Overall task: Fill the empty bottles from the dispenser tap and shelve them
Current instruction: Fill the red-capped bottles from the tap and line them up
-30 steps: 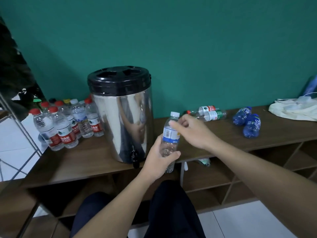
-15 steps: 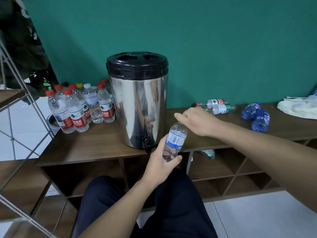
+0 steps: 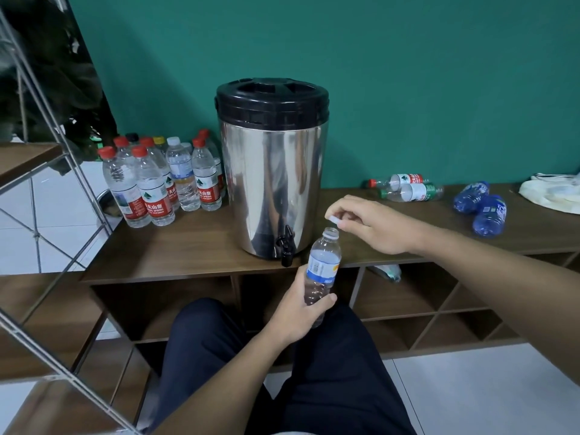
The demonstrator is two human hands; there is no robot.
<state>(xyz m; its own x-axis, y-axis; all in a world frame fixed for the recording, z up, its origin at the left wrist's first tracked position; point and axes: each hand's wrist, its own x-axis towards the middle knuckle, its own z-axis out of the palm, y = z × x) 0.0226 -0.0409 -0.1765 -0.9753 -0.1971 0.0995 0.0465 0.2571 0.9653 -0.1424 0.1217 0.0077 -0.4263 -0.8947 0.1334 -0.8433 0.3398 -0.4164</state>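
Beside tap (image 3: 286, 246), uncapped bottle (image 3: 322, 269) in left hand (image 3: 298, 315)

The left hand (image 3: 295, 312) gripped the bottle (image 3: 321, 271) upright, while the right hand (image 3: 373, 224) pinched its cap (image 3: 333, 218) just above the open neck.

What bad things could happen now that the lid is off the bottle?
1. The right hand only pinches the small white cap at its fingertips, so it might drop and roll away.
2. The left hand holds the open bottle tilted and off to the side of the black tap; unless it is lined up underneath, water could spill onto the wooden shelf or the person's lap.
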